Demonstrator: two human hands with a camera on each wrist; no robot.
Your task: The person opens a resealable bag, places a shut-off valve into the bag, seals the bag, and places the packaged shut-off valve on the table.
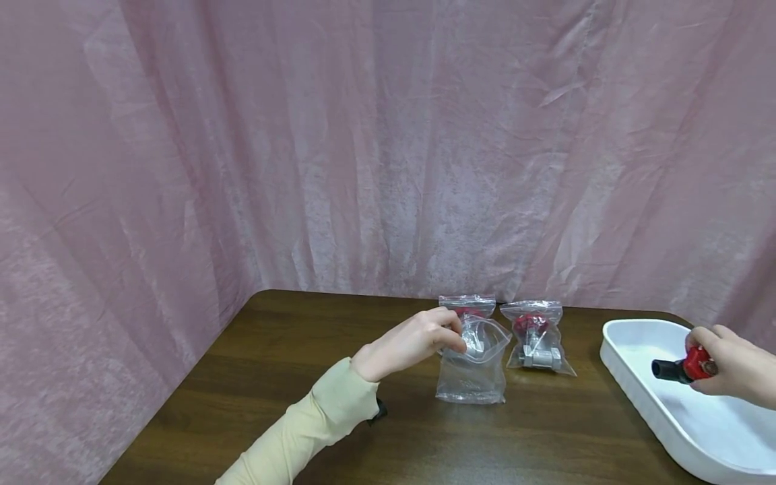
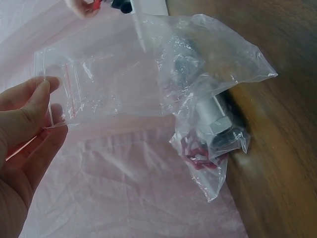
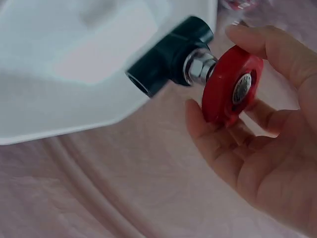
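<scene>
My left hand (image 1: pixel 418 340) pinches the top edge of a clear zip bag (image 1: pixel 469 384), whose mouth gapes. No item shows inside that bag in the left wrist view (image 2: pixel 114 84). On the right, over the white tray, my right hand (image 1: pixel 742 367) grips a valve (image 1: pixel 673 370) by its red handwheel (image 3: pixel 220 94). A dark T-shaped pipe body (image 3: pixel 166 57) and a shiny metal nut (image 3: pixel 200 67) stick out from the wheel, clear of the fingers.
A white tray (image 1: pixel 630 397) stands at the table's right side. Toward the back lies a bagged metal valve with a red wheel (image 1: pixel 536 343). Another bagged item (image 1: pixel 467 306) is partly hidden behind the held bag. Pink curtain (image 1: pixel 388 148) hangs behind the brown table (image 1: pixel 273 377).
</scene>
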